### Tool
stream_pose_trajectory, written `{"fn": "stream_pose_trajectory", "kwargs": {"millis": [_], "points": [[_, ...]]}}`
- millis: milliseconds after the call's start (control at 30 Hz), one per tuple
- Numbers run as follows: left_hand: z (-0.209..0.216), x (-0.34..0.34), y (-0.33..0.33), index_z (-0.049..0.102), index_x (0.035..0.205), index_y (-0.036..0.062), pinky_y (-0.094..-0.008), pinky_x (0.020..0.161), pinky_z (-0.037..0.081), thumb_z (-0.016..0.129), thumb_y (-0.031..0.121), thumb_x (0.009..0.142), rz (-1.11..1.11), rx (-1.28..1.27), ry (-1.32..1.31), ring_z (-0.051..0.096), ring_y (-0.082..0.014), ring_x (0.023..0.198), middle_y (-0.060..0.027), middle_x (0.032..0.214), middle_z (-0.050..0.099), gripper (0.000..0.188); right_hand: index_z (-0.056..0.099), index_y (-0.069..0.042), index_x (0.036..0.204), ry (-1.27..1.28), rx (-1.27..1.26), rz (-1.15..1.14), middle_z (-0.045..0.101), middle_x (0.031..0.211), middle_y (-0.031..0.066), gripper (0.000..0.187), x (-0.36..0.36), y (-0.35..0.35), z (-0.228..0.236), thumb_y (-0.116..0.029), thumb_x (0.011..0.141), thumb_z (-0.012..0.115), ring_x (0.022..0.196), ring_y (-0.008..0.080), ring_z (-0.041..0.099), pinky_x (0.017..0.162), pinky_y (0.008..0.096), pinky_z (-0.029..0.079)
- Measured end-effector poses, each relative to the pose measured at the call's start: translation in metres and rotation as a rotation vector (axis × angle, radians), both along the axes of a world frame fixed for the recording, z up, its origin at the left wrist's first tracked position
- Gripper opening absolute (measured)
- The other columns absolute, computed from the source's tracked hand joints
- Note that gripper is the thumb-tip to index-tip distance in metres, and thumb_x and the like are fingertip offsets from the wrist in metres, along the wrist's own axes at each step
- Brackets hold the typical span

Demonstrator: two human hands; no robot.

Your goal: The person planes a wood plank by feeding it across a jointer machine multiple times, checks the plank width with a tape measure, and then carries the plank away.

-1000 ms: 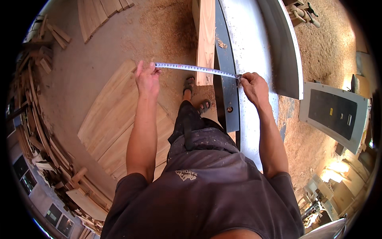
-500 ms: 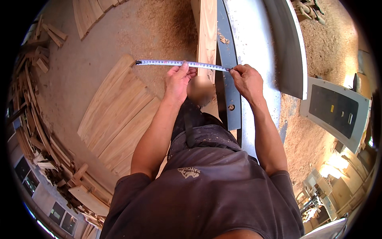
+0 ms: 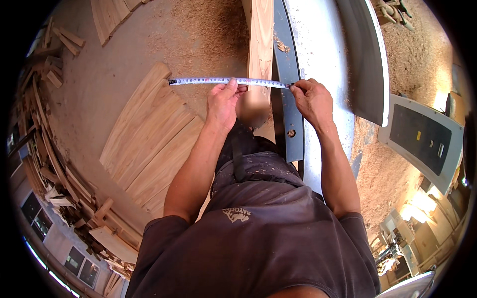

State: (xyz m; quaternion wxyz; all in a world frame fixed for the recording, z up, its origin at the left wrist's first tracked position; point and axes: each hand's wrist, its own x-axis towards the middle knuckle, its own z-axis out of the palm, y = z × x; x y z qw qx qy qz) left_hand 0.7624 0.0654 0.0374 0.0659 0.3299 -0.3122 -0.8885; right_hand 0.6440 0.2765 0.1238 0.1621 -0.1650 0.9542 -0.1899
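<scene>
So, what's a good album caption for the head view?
Left hand and right hand hold a tape measure out over a wooden beam.

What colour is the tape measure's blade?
The tape blade is whitish with dark and red markings; head view.

Head view: fisheye lens, the left of a side-by-side pair, worn on the person's head. It faced steeply downward, upright and unmirrored. The dark shirt [image 3: 248,243] sat closest, filling the lower middle; the left hand [image 3: 222,102] and right hand [image 3: 313,102] lay farther out, above center, with the floor [image 3: 144,44] beyond. Coverage was wide, from the wood pile [image 3: 103,208] at left to the grey cabinet [image 3: 420,139] at right; edges bowed near the rim.
</scene>
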Motion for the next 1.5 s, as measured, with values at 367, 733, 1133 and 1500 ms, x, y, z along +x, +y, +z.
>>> {"fn": "stream_pose_trajectory", "kwargs": {"millis": [367,733,1133,1500], "points": [[0.003,0.0,0.001,0.065,0.103,-0.0048,-0.0421,0.095,0.053,0.06,0.018,0.105,-0.014,0.014,0.019,0.067,-0.0262,0.096,-0.0172,0.101,0.07,0.023,0.079,-0.012,0.095,-0.015,0.003,-0.005,0.07,0.09,0.01,0.02,0.001,0.002,0.0,-0.028,0.093,0.067,0.089,0.0318,0.067,0.081,0.0449,0.055],[0.002,-0.002,0.001,0.064,0.102,-0.0055,-0.04,0.089,0.054,0.063,0.018,0.104,-0.002,0.003,0.052,0.067,-0.0246,0.09,-0.0162,0.097,0.071,0.024,0.079,-0.012,0.094,0.017,-0.017,0.002,0.071,0.09,0.0096,0.019,0.003,0.003,-0.003,-0.026,0.092,0.067,0.089,0.0313,0.067,0.081,0.0444,0.055],[-0.002,-0.001,-0.001,0.064,0.101,-0.0043,-0.0395,0.089,0.055,0.063,0.018,0.104,-0.019,-0.011,0.084,0.068,-0.0242,0.089,-0.0164,0.097,0.071,0.022,0.079,-0.012,0.094,0.046,-0.017,-0.008,0.071,0.09,0.0105,0.019,0.007,0.002,-0.005,-0.026,0.092,0.067,0.089,0.032,0.067,0.08,0.045,0.055],[0.003,0.0,0.014,0.046,0.147,-0.008,-0.035,0.112,0.042,0.076,0.022,0.095,-0.128,-0.267,-0.093,0.056,-0.0234,0.129,-0.017,0.138,0.061,0.067,0.077,0.003,0.101,-0.371,-0.51,-0.432,0.075,0.087,0.0086,0.024,0.02,0.051,0.002,-0.018,0.09,0.071,0.083,0.015,0.067,0.079,0.0298,0.054]]}}
